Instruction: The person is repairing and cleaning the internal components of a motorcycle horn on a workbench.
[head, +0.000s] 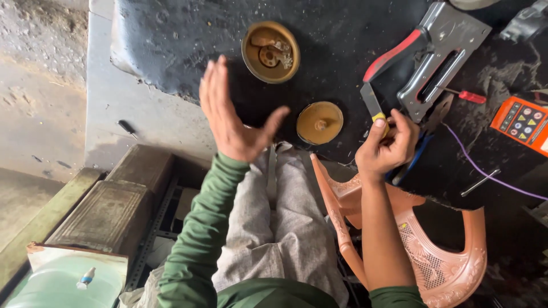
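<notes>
The right hand (387,147) pinches a small knife (374,105) blade-up at the dark worktop's (354,34) near edge, beside 2 brass discs (319,122), while the left hand (231,117) hovers empty, fingers straight together.

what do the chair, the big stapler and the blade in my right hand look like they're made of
Chair: moulded plastic by the look, salmon pink, with a patterned lattice seat and matte finish.
Stapler: grey sheet metal, dull sheen and folded edges, with a red handle, probably plastic or rubber.
Blade in the right hand: thin grey metal, probably steel; yellow grip, likely plastic.
</notes>
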